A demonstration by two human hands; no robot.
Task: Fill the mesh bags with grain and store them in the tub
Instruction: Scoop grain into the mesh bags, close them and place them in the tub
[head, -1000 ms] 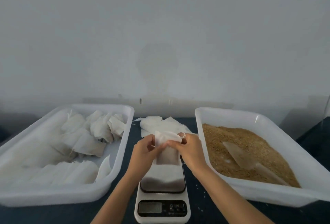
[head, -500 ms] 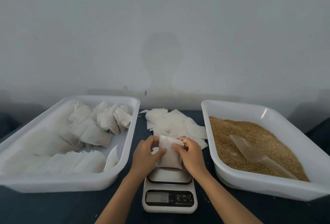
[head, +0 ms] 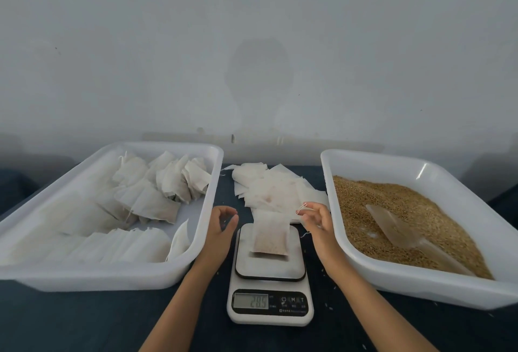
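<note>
The filled mesh bag (head: 270,236) lies flat on the kitchen scale (head: 269,273), long axis running away from the person, open end toward the far pile. Both hands hover clear: left hand (head: 221,228) loose and empty just left of it, right hand (head: 316,221) slack-fingered, equally near. The storage tub (head: 215,183) sits left, so I'd guess the left hand takes it.

The scale (head: 270,276) stands between two tubs: left tub (head: 196,256) and grain tub (head: 333,228); only narrow dark gaps remain beside it.
</note>
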